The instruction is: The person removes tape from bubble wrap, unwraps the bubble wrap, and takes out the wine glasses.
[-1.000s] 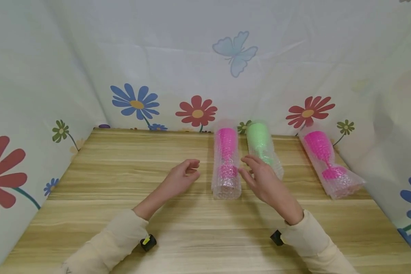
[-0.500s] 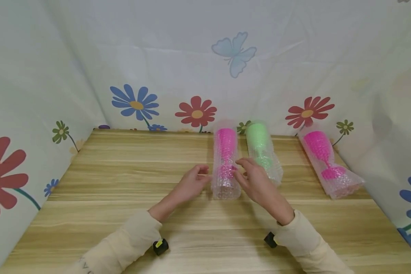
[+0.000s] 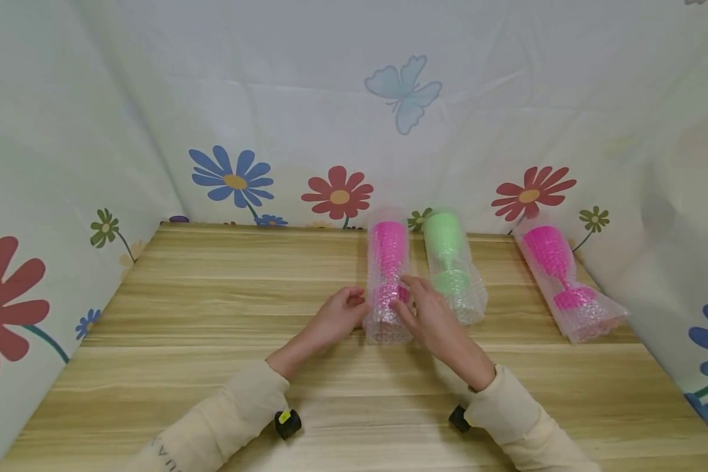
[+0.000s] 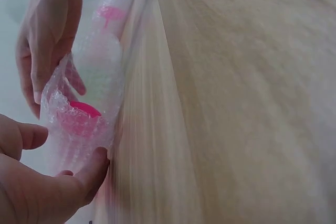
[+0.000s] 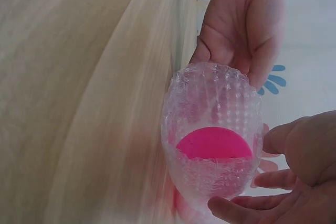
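- Grip loose: left hand (image 3: 337, 314) at the left edge of the first pink goblet (image 3: 391, 246), fingers slightly bent, not closed round it; firmness of contact cannot be told.
- First pink goblet lies between the hands in bubble wrap (image 3: 386, 328), on the wood-grain table (image 3: 212, 282); cup toward the flowered cloth (image 3: 295, 118), base toward the person.
- Right hand (image 3: 439, 321): fingertips and thumb over the wrap's right side, spread, unclosed.
- Green goblet (image 3: 445, 236), wrapped, lying just beside, to the right.
- Second pink goblet (image 3: 550, 252), wrapped, aslant, well apart, far right.
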A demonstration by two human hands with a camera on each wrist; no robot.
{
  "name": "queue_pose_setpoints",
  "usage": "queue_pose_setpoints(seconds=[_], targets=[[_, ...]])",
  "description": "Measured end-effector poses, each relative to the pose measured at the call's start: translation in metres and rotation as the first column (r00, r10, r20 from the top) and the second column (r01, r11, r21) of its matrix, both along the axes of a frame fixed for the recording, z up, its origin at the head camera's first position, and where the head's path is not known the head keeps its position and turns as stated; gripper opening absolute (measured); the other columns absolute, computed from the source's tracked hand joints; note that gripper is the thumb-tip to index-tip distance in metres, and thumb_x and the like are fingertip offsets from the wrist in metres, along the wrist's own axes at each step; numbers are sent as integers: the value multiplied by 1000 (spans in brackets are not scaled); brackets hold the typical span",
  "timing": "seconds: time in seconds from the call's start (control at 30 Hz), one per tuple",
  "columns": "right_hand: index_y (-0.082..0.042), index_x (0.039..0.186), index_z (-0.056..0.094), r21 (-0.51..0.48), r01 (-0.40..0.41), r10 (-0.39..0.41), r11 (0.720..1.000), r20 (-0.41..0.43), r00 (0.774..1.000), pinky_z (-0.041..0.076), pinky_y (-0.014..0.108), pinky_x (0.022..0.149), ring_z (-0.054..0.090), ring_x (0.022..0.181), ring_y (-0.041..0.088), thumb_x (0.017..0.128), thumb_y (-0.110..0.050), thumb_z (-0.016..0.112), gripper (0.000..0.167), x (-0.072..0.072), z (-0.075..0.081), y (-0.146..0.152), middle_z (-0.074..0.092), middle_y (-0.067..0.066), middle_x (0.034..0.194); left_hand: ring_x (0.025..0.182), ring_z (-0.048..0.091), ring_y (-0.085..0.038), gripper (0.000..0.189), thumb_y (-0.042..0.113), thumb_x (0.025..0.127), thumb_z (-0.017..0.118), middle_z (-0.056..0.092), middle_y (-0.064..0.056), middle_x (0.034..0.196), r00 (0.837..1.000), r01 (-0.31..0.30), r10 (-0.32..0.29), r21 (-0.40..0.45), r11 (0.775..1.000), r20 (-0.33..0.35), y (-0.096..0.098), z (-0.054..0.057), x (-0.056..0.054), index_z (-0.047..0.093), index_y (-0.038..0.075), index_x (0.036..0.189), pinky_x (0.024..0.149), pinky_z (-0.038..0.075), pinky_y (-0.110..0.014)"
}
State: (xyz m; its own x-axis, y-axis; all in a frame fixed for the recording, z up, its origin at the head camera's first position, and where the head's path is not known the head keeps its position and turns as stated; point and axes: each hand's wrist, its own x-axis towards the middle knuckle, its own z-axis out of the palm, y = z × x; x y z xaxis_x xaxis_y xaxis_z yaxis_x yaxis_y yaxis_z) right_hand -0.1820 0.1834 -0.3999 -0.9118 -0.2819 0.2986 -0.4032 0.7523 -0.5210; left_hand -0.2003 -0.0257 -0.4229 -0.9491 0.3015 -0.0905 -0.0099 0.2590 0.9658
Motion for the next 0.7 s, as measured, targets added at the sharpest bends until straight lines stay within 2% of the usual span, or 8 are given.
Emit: queue_pose_setpoints(seconds=[0.2,0.47,0.7], targets=[[6,146,49,0,-18,18,1000,20,1000,58,49,89,65,108,35,102,-17,68,53,-1,-2,2,57,27,137,124,60,-36,53,16,105,58,57,-27,138,998,12,-17,82,997,63,4,0,-2,42,-10,149,97,56,-39],[11,143,48,-84,-93,100,992,73,992,60,46,86,65,106,34,99,-8,69,52,-2,-2,7,64,23,121,117,65,-35,49,13,103,61,62,-26,133,997,21,-29,114,993,77,4,5,1,48,-9,145,94,57,-40],[13,139,48,-128,-118,133,985,124,983,60,44,86,66,108,40,100,-3,66,46,0,-3,13,62,28,124,105,68,-29,49,14,103,61,64,-25,127,991,29,-48,149,988,128,1,7,2,48,-9,143,89,59,-41]])
